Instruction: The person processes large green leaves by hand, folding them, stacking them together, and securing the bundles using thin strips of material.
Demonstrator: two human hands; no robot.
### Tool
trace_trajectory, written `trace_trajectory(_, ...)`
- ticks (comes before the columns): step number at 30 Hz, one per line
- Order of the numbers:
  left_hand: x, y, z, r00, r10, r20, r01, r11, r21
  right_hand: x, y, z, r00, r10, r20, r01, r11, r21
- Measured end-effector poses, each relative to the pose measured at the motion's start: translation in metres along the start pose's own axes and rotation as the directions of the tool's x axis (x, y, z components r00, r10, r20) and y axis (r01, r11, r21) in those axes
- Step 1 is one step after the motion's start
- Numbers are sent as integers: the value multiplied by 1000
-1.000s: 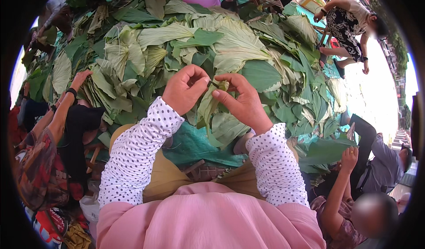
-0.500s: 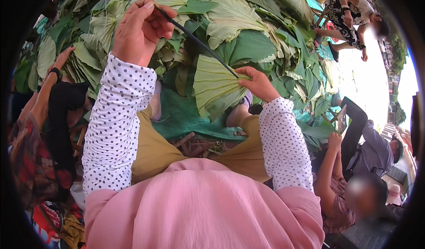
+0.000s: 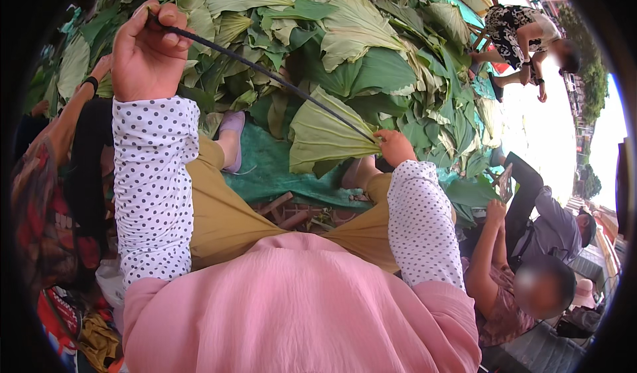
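Observation:
My left hand is raised at the upper left, its fingers closed on one end of a dark cord. The cord runs taut, slanting down to the right. At its other end my right hand pinches the gathered narrow tip of a folded pale green leaf with ribbed veins. The leaf fans out to the left of that hand. Whether the cord is wrapped around the leaf's tip or only held against it, I cannot tell. Both hands are above my knees, in front of a heap of leaves.
A green sheet lies under the heap and my feet. Someone's arm with a dark wristband reaches in from the left. At the right sits a person holding a leaf, and another person in patterned shorts bends farther off.
My left hand has moved left and slightly down, so a longer stretch of cord shows between my hands. My right hand has shifted a little right and down with the leaf.

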State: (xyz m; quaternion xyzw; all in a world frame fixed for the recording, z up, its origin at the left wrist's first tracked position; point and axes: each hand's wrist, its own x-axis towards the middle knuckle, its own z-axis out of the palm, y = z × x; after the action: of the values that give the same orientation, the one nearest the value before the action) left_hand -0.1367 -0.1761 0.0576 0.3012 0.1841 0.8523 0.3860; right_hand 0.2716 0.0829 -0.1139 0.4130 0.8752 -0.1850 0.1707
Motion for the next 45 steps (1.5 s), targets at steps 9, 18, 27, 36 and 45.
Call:
trace_trajectory(9, -28, -1, -11, 978, 43, -202, -18, 992, 122, -67, -61, 1, 882, -329, -336, 322, 944, -77)
trace_trajectory(18, -109, -56, 71, 984, -179, -16, 172, 911, 375, -158, -192, -47, 675, -400, -619, 678, 668, 307)
trace_trajectory(27, -182, -44, 92, 969, -240, 57, 144, 737, 660, -190, -211, -40, 809, -391, -439, 583, 437, 685)
trace_trajectory(36, -191, 82, 161, 922, -157, 353, -158, 682, 714, -170, -118, -24, 785, -331, -524, 606, 589, 535)
trace_trajectory(45, -172, 106, 280, 441, 155, 884, -857, 366, 363, -134, -94, 11, 809, -200, -553, 571, 490, 659)
